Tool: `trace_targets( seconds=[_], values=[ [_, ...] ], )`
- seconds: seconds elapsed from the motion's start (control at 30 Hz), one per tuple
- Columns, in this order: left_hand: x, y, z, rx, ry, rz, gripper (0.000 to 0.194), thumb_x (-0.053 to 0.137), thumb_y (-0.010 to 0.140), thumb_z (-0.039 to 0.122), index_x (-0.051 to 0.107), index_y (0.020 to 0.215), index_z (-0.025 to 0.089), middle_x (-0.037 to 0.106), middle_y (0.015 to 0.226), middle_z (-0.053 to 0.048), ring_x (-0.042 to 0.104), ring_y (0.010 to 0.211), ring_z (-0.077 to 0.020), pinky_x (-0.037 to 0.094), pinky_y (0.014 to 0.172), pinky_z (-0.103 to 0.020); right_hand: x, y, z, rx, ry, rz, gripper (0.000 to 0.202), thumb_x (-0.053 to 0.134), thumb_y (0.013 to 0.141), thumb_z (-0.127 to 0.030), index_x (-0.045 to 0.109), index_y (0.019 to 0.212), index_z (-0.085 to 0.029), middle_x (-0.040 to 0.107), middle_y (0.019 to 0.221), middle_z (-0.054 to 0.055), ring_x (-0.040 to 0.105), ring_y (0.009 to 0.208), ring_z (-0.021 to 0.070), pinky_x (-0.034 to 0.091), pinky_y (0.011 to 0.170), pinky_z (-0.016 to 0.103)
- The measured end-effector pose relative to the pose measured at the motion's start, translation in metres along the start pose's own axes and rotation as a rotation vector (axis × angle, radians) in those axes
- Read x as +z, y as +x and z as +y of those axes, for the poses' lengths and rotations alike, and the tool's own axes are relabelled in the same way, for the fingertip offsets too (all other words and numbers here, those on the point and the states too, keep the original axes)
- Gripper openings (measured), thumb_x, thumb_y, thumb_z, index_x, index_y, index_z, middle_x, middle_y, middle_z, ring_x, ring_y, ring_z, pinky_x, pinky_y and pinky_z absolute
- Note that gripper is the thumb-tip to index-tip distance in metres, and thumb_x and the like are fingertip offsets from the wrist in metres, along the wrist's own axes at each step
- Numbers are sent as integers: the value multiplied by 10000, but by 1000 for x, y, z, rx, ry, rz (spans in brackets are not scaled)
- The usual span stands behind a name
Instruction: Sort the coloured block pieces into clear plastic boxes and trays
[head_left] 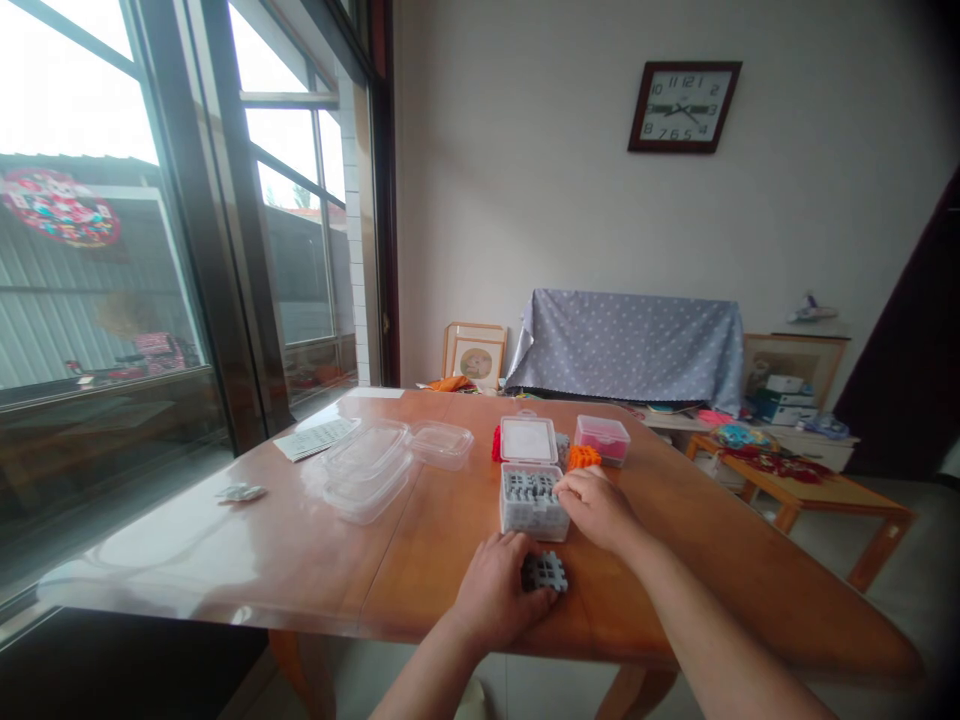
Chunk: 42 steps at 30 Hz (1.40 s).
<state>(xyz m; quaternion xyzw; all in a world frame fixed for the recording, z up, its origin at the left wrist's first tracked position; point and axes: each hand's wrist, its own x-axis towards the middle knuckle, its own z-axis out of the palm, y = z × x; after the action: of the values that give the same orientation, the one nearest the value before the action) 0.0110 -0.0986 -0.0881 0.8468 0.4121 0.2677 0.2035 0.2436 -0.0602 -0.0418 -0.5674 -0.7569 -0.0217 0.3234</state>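
Observation:
My left hand [501,590] is curled round a grey lattice-shaped plastic building piece [550,572] close to the table's front edge. Just beyond it stands a clear plastic box [534,520] with its lid [529,441] swung up at the back. Grey lattice pieces [531,486] fill this box near its top. At the box's right rim, my right hand [596,505] has its fingers pressed together; whatever they grip is hidden. Behind that hand lie orange lattice pieces [584,457], and red pieces [496,443] show left of the lid.
A lidded clear box with pink contents [603,440] stands at the back right. Clear empty plastic containers [367,470] lie left of centre on the wooden table [435,540]. Farther left are a printed sheet [315,438] and a small packet [240,493].

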Motion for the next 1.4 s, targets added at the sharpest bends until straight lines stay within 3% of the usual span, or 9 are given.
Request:
trace_targets(
  seconds=[0.27,0.5,0.67,0.87,1.13,1.23,1.4],
  values=[
    [1,0,-1,2,-6,6,458,790,705,381,617,1113,269,685,1113,-39,584,1063,-282,436,875,-356,1,2,1,-28,-13,0,280,488,945,-255,730,805,-249,732,888,27,588,946,223,432,857,319],
    [4,0,-2,4,0,27,490,785,685,373,604,1129,276,677,1105,-42,589,1044,-282,444,884,-364,-6,-18,-13,-7,92,183,228,508,958,-307,675,815,-245,697,883,34,599,896,220,446,843,332],
    [2,0,-1,18,-18,11,488,734,692,292,581,1156,280,677,1116,-37,588,1064,-279,450,883,-361,6,-53,-27,115,206,49,248,512,960,-343,632,768,-241,645,811,15,623,783,186,460,745,295],
    [-2,0,2,38,-55,0,525,719,707,273,555,1205,296,679,1196,-18,584,1107,-271,446,927,-359,25,-75,-29,219,239,-144,226,576,921,-419,724,955,-252,672,911,36,659,802,197,483,732,307],
    [-2,0,3,32,-20,-22,545,732,739,316,526,1242,292,681,1221,-20,590,1127,-279,447,953,-373,31,-77,-27,217,253,-87,149,617,884,-374,710,893,-257,649,883,33,653,811,204,498,734,317],
    [-1,0,3,35,-27,-18,556,727,736,299,520,1251,290,678,1232,-25,588,1136,-275,440,956,-367,31,-79,-28,227,216,-124,193,634,883,-398,730,996,-275,653,906,36,651,815,208,495,752,325],
    [-1,-1,3,36,-35,-3,499,709,756,331,541,1223,278,693,1153,-34,605,1086,-277,450,916,-362,32,-82,-28,235,210,-155,174,654,866,-389,725,970,-270,643,888,34,642,814,207,489,760,322]
  ],
)
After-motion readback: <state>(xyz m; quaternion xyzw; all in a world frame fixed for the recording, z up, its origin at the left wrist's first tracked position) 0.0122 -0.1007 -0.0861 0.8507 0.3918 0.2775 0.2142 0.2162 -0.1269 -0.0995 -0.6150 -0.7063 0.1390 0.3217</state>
